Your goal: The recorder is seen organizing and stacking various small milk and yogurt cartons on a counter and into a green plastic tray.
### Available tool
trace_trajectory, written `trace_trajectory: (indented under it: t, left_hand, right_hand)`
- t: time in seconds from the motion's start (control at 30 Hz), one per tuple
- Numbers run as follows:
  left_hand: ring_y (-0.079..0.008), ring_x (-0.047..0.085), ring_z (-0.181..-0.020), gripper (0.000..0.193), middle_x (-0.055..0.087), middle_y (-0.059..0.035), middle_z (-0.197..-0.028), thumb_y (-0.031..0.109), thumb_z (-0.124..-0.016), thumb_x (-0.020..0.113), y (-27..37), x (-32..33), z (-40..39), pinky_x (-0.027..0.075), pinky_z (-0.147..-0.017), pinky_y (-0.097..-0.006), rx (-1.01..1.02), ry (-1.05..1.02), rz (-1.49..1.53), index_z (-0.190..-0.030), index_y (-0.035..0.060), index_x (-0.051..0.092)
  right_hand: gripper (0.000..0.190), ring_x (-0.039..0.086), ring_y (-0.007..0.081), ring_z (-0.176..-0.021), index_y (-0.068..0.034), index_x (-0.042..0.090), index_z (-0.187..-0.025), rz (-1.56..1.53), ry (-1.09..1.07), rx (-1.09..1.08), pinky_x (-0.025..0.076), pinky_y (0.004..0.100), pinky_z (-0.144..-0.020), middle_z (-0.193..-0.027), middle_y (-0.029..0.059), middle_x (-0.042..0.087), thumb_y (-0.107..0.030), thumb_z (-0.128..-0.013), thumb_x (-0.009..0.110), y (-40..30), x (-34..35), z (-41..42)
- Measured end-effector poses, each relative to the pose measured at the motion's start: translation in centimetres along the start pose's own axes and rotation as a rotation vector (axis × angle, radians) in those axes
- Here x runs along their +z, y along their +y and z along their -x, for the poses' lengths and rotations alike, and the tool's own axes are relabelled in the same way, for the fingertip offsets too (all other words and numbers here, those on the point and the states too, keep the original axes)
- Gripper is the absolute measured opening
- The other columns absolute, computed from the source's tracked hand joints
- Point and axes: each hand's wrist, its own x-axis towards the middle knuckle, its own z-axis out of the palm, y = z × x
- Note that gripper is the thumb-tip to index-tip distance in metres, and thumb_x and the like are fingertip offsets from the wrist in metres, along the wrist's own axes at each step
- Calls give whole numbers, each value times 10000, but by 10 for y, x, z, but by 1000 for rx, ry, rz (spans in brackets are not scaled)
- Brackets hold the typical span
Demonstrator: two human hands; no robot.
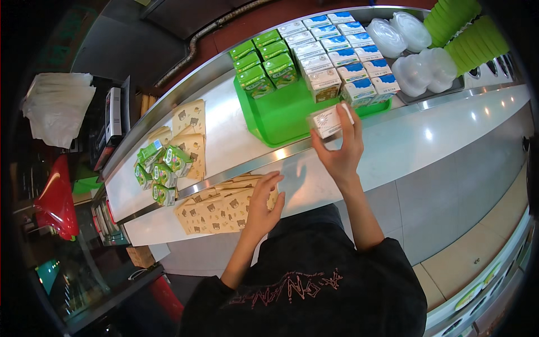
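My right hand [343, 147] grips a small white drink carton [326, 122] over the near edge of a green plastic tray [278, 113]. Rows of green cartons [280, 69], white cartons [324, 82] and blue-and-white cartons [358, 90] stand on the tray's far part. My left hand [265, 202] has its fingers apart, at the right end of a stack of brown paper bags with a bear print [219, 210] on the counter's near ledge. Several green cartons [164, 172] sit in a cluster at the left, beside and partly over more bear-print bags [189, 116].
Clear plastic lids or bowls [421, 71] and stacked green cups or bowls [476, 44] stand at the upper right. A raised metal strip [286, 151] runs along the counter. White plastic bags [59, 105] hang at the far left, above a red object [57, 200].
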Motion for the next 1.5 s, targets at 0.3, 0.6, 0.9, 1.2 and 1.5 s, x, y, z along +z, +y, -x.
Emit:
trace_trajectory:
  t: [0.3,0.6,0.9,1.2,1.5]
  left_hand:
    - [-349,581,-1206,331,598,-159,-1294,25,-901,628,-3,3,18,454,-1025,-390,-77,23,-57,-1231,50,626]
    - [-351,590,-1189,341,617,-166,-1263,26,-898,629,-28,-5,34,462,-1015,-393,-165,117,-71,-1238,49,625]
    - [-376,593,-1152,327,613,-180,-1237,53,-906,626,-35,-12,32,482,-983,-403,-157,138,-135,-1233,54,622]
    - [-352,586,-1181,329,617,-158,-1246,74,-909,639,-41,-25,26,476,-1001,-406,-101,-116,-79,-1238,71,628]
    - [-362,566,-1184,329,602,-150,-1265,131,-922,598,-85,-85,38,460,-1009,-432,31,-226,-16,-1248,86,613]
  right_hand:
    - [614,187,482,-1433,-188,558,-1389,488,-33,-94,199,607,-1110,-1533,236,252,-270,-820,773,53,26,17]
    - [649,145,444,-1489,-347,561,-1372,619,-70,-248,74,628,-1160,-1574,36,361,-361,-780,826,91,31,0]
    - [511,225,395,-1482,-315,648,-1270,577,-26,-411,101,564,-1183,-1526,-9,456,-451,-802,802,117,20,-12]
    - [640,194,372,-1498,-287,559,-1370,581,-104,-221,132,554,-1182,-1563,0,399,-328,-787,820,70,26,-8]
    - [521,402,359,-1385,-68,572,-1338,499,-24,-75,335,476,-1119,-1471,160,463,-33,-839,716,-29,19,36]
